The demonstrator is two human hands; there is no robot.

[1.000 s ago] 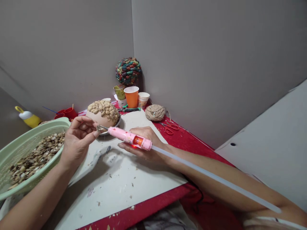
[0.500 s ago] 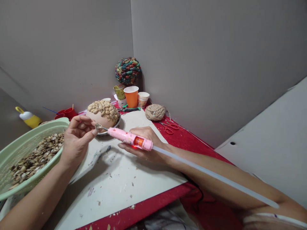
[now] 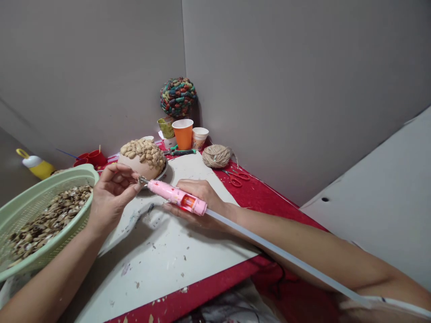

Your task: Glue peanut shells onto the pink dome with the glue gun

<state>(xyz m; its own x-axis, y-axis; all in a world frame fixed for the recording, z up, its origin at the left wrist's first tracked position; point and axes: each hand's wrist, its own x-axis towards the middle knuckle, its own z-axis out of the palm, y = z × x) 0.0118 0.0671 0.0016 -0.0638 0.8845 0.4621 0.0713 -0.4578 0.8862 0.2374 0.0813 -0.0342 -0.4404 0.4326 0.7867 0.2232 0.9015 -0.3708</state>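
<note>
In my right hand (image 3: 197,197) is a pink hot glue gun (image 3: 177,196), gripped from the far side. A long, milky glue stick (image 3: 276,249) sticks out of its back end and runs over my forearm. My left hand (image 3: 112,193) pinches a small nutshell (image 3: 142,179) between thumb and fingertips, right at the metal nozzle; fingers and nozzle partly hide it. Behind my hands, a beige ball (image 3: 139,166) sits in a shallow metal dish, its upper part covered with pale shells (image 3: 143,151). Left of my hand, a green plastic basket (image 3: 90,172) holds many loose shells (image 3: 50,220).
Behind stand an orange cup (image 3: 182,134), printed paper cups (image 3: 200,138) and a multicoloured ball (image 3: 178,98). Twine (image 3: 216,155), red-handled scissors (image 3: 235,178) and green-handled pliers (image 3: 183,152) lie nearby. Shell crumbs dot the white board (image 3: 161,273) over a red cloth (image 3: 208,289). Grey walls enclose the corner.
The glue gun has tilted and shifted slightly left, its back end lower left. The nutshell has turned at the nozzle and shows less. The whole view has shifted a little.
</note>
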